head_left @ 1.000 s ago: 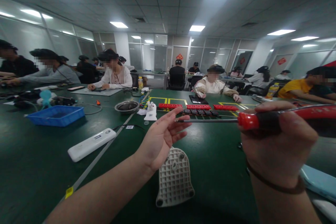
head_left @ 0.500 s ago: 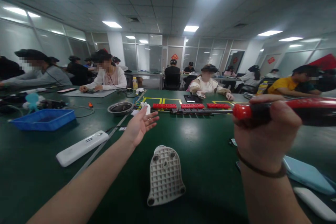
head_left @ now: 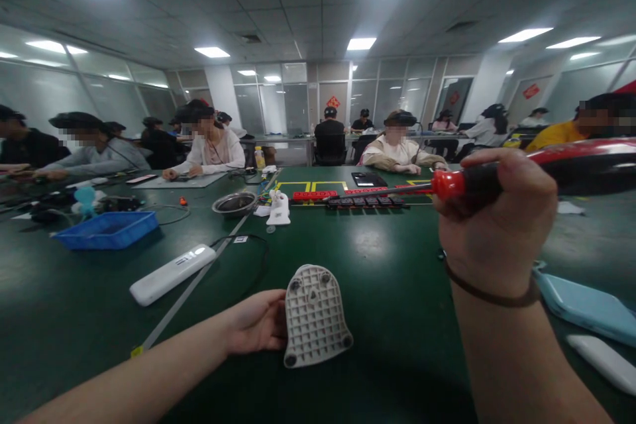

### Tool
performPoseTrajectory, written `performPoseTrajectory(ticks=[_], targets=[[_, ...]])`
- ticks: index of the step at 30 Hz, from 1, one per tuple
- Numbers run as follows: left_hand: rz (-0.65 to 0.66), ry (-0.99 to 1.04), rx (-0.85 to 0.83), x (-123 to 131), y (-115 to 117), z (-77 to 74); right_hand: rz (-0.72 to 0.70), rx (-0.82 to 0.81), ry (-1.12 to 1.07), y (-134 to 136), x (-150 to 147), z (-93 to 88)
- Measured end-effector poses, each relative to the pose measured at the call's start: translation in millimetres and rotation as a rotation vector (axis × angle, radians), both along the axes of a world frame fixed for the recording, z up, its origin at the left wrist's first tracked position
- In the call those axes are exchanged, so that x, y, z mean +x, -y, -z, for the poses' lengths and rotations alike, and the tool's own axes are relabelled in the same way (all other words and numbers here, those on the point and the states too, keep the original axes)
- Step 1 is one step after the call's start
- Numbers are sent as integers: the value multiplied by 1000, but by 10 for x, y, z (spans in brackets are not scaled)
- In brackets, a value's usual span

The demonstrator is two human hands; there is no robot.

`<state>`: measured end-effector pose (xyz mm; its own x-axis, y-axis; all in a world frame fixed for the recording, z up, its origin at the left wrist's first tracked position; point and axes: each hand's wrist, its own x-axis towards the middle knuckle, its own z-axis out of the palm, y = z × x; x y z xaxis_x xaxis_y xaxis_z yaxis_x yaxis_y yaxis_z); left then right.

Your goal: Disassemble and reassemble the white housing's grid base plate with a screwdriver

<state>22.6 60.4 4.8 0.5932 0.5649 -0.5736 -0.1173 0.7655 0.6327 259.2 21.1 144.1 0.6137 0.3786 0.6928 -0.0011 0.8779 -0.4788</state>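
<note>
My right hand (head_left: 497, 225) is closed round the red and black handle of a screwdriver (head_left: 586, 169), held up at the right; its long metal shaft points left. My left hand (head_left: 261, 321) is at the left edge of a white plastic base (head_left: 318, 318), fingers curled against that edge and their tips partly hidden by it. The base has a ribbed grid underside facing me, with dark round spots at its corners. A small rounded part shows behind its top edge.
Several red trays (head_left: 315, 195) and a black strip (head_left: 368, 203) lie ahead. To the left are a metal bowl (head_left: 234, 204), a white plastic part (head_left: 279, 209), a blue tray (head_left: 106, 230) and a long white device (head_left: 173, 275). A light-blue case (head_left: 589, 305) lies right. People sit around.
My left hand has come down and back from above the table to the base's left edge, its spread fingers now curled. My right hand still holds the screwdriver, tilted a little more.
</note>
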Motion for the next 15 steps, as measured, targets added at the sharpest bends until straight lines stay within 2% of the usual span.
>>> performPoseTrajectory(ticks=[3,6,9,12,15], targets=[[31,48,10,116,43,69,26,15,-24,35,16,-13],[8,117,52,205,89,146,39,18,-41,41,25,-19],[-42,93,69,290,136,155,21,18,-30,25,20,-12],[-136,83,5,367,159,65,15,26,-15,17,23,-16],[-231,164,-14,413,130,-137,47,71,6,44,64,-41]])
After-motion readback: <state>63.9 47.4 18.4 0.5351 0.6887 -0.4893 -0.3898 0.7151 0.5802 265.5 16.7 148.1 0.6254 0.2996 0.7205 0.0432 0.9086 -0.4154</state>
